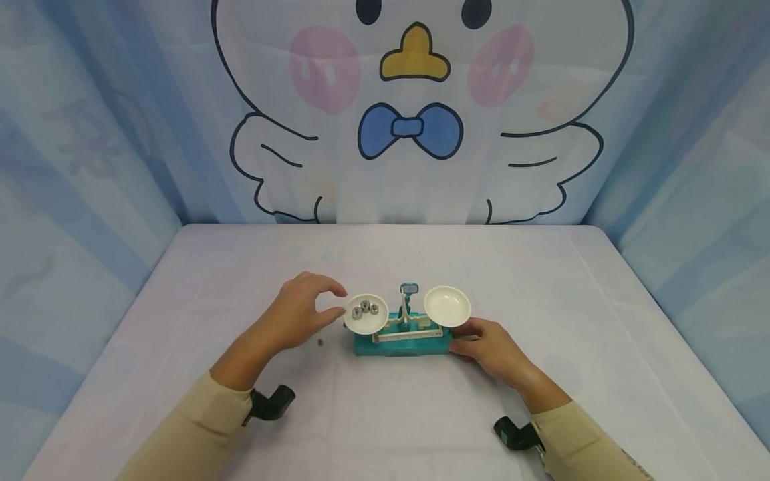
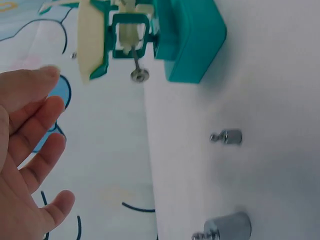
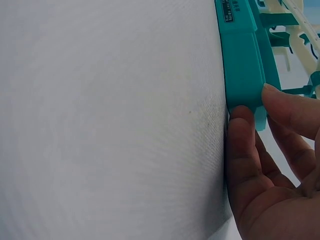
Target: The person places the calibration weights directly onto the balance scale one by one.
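The left hand (image 1: 301,310), thumb and fingers parted and holding nothing, hangs just beside the left pan (image 1: 368,325), where a bump could spill its metal weights (image 1: 364,306), while the balance scale (image 1: 404,326), standing on the table (image 1: 385,414), could tip should the right hand (image 1: 492,349), whose fingers grip the right end of its base (image 3: 244,70), tug.

Left wrist view: bottom edge slicing through the large silver metal weight (image 2: 232,227), left edge cropping the left hand (image 2: 17,195)! Right wrist view: black rectangular label (image 3: 228,11), print too tiny to read, and the teal plastic base (image 3: 242,65) runs off the top!
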{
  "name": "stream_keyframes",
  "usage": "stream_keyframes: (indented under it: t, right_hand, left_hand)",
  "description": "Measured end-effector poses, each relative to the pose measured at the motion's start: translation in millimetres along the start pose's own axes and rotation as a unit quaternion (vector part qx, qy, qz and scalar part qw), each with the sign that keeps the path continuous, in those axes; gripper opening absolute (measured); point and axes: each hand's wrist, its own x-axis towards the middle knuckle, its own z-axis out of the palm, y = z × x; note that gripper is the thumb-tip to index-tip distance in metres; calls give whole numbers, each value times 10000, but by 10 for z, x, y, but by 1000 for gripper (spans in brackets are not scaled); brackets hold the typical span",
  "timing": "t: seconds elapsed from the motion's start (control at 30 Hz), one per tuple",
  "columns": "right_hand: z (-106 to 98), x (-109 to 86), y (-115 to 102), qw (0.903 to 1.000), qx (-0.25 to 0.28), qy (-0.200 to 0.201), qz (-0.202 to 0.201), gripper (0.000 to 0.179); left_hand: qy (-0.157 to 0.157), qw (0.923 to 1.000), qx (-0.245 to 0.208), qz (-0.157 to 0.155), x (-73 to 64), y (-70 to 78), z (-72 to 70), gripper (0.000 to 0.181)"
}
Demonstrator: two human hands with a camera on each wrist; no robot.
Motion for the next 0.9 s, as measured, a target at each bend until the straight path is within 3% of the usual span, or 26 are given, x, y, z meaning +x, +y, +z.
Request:
stream_keyframes:
  t: [0.27,0.6,0.7,0.9]
  right_hand:
    - [4,-8,-7,10000,70,-11,12,39]
    - [-10,8,8,9995,296,-121,-75,37]
    - [-11,7,4,9995,280,-105,-69,35]
    - [1,-10,-17,9995,298,-77,-5,36]
  left_hand:
    - [-300,9989,-57,-366,-60,-189,-40,25]
    - [-1058,9877,5,-1151,-118,-331,160,22]
    - [-1160,9865,75,-1153,-128,-352,212,19]
    - [-1133,9897,369,-795,-143,-388,291,13]
